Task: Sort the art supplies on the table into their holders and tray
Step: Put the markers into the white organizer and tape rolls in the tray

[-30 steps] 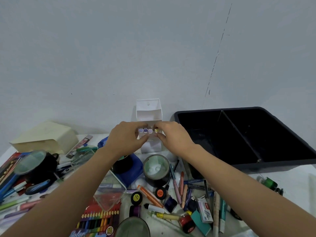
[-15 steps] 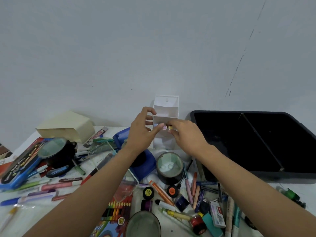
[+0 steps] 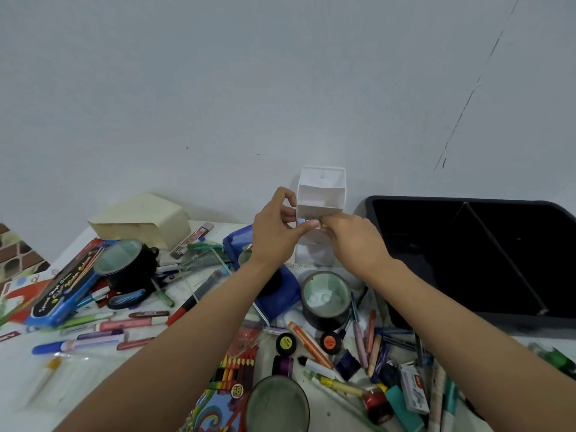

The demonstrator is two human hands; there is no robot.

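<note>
Alignment is judged to be the reason a small bundle of coloured-capped sticks (image 3: 301, 221) is held from both sides, just in front of the white holder (image 3: 321, 194). The bundle is pinched by the left hand (image 3: 276, 235) and clamped in the curled right hand (image 3: 352, 241), probably so that all pieces can be dropped in together. The black tray (image 3: 467, 244) is set just beside the holder, on its right.

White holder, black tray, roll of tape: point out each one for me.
white holder (image 3: 321, 201), head view, front wall of its upper pocket
black tray (image 3: 430, 260), head view, bare floor of left compartment
roll of tape (image 3: 324, 318), head view, dark outer side
</note>
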